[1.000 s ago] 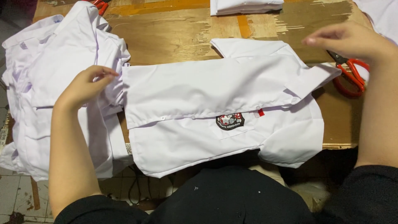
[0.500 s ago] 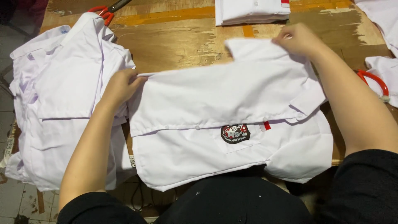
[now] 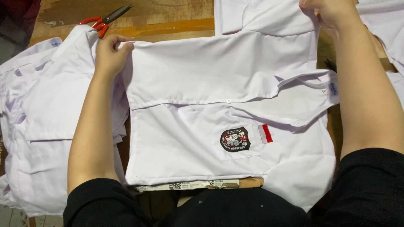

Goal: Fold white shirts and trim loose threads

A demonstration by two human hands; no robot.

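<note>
- White school shirt [image 3: 198, 84] lies flat on the wooden table [image 3: 168, 17], directly in front of the person, with its collar pointing to the right and its hem to the left.
- One side panel is folded over the middle, so a long straight fold runs across the shirt's width.
- Chest pocket faces up near the lower middle, carrying a dark shield-shaped badge [image 3: 235, 139] with a small red and white flag patch [image 3: 264, 133] just beside it.
- Left hand [image 3: 110, 52] pinches the upper left corner of the folded panel, fingers clenched on the cloth edge.
- Right hand [image 3: 330, 12] grips the upper right part of the shirt near the sleeve, fingers closed on the fabric.
- Both forearms come out of black sleeves at the bottom edge of the view.
- Pile of white shirts [image 3: 38, 122] lies just to the left, touching the left forearm.
- Red-handled scissors [image 3: 103, 21] rest on the table beyond that pile.
- More white cloth [image 3: 385, 29] sits at the far right.
</note>
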